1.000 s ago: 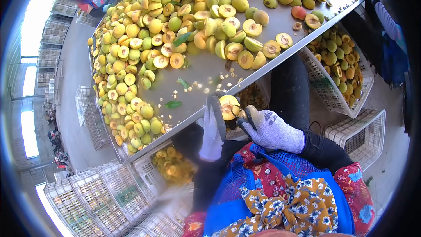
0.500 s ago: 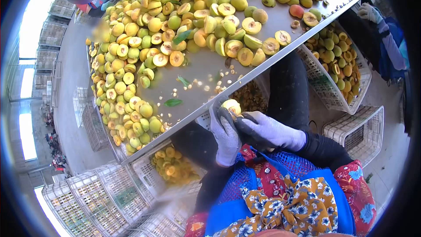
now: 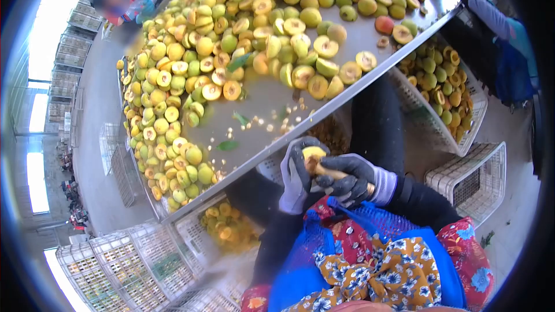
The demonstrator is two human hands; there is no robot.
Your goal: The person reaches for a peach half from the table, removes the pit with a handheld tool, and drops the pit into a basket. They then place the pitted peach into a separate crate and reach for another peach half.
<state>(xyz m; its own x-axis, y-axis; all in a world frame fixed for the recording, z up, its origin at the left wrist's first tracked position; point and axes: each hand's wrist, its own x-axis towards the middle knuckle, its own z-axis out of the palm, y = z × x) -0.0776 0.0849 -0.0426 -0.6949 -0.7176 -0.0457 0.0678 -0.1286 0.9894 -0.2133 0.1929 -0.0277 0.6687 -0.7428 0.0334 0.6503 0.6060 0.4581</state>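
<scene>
My left hand (image 3: 296, 173), in a lilac glove with a dark coated palm, is closed around an apricot half (image 3: 313, 158). Its brownish cut centre faces my right hand. My right hand (image 3: 352, 178), gloved alike, grips a slim wooden-handled tool (image 3: 332, 172), whose handle end shows past the fingers. The tool's front end meets the fruit's centre, and its tip is hidden. Both hands are above my lap, just off the table's near edge. Across the metal table (image 3: 260, 89) lie many halved apricots (image 3: 167, 81), pale kernels and a few leaves.
The raised metal rim (image 3: 347, 89) runs diagonally before me. Beneath it stand crates of fruit (image 3: 433, 81) and cut pieces (image 3: 230, 219). An overturned crate (image 3: 477, 182) is at right; stacked crates (image 3: 127, 266) are at lower left. Two people work by the table.
The fruit has turned so its cut centre shows, and the wooden tool handle has come into view in my right hand. The person at right has reached onto the table.
</scene>
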